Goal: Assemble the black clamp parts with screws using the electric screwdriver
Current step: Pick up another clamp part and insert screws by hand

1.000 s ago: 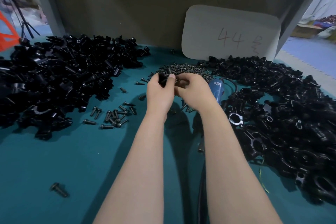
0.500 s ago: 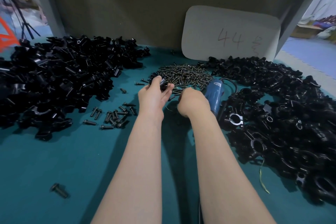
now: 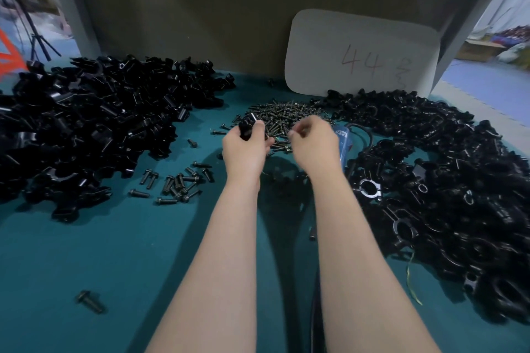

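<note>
A black clamp part (image 3: 247, 127) is gripped by the left hand (image 3: 243, 149), presumably readied for a screw (image 3: 287, 131), seemingly pinched by the right hand (image 3: 314, 145) over the screw pile (image 3: 282, 114). The electric screwdriver (image 3: 342, 142) is kept just right of it.

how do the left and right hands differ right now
The left hand grips a black clamp part; the right hand holds no clamp part, perhaps pinching a screw. The right hand is beside the blue electric screwdriver; the left hand is away from it. Both are curled, by the screw heap.
</note>
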Available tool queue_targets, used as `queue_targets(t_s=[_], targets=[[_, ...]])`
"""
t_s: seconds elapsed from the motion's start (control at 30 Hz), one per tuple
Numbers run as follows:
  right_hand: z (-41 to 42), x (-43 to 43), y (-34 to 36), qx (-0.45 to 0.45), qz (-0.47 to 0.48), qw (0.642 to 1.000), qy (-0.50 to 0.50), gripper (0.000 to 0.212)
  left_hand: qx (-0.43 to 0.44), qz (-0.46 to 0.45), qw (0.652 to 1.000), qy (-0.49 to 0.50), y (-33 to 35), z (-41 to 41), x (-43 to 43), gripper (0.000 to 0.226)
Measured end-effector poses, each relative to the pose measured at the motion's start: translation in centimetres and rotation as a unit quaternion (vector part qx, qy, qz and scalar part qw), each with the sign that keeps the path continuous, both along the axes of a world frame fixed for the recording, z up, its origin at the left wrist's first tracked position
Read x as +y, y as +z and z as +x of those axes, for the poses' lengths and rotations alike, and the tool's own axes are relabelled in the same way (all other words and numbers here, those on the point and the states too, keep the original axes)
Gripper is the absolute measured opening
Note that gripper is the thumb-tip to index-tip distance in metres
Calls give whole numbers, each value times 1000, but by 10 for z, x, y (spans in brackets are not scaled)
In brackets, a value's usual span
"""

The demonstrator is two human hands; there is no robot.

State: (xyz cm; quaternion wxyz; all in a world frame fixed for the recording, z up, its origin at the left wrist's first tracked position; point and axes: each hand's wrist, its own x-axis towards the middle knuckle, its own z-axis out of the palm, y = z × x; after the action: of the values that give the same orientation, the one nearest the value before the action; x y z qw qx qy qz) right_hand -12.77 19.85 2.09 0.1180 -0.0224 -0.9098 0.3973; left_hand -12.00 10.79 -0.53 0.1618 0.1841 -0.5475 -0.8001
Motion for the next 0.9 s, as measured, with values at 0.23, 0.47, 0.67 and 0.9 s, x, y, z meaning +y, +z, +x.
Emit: queue_targets(t_s=[0.23, 0.47, 0.67, 0.9], targets=[[6, 6, 24, 80, -41, 995, 53, 7, -10, -325, 945, 35, -2, 5, 6, 25], [4, 4, 23, 63, 31, 996, 57, 9, -23, -446, 894, 26, -2, 8, 13, 40], [4, 4, 24, 54, 47, 997, 33, 14, -34, -475, 879, 19, -1, 9, 14, 51], [4, -4, 23, 48, 42, 998, 19, 13, -37, -501, 865, 6, -2, 10, 17, 22]])
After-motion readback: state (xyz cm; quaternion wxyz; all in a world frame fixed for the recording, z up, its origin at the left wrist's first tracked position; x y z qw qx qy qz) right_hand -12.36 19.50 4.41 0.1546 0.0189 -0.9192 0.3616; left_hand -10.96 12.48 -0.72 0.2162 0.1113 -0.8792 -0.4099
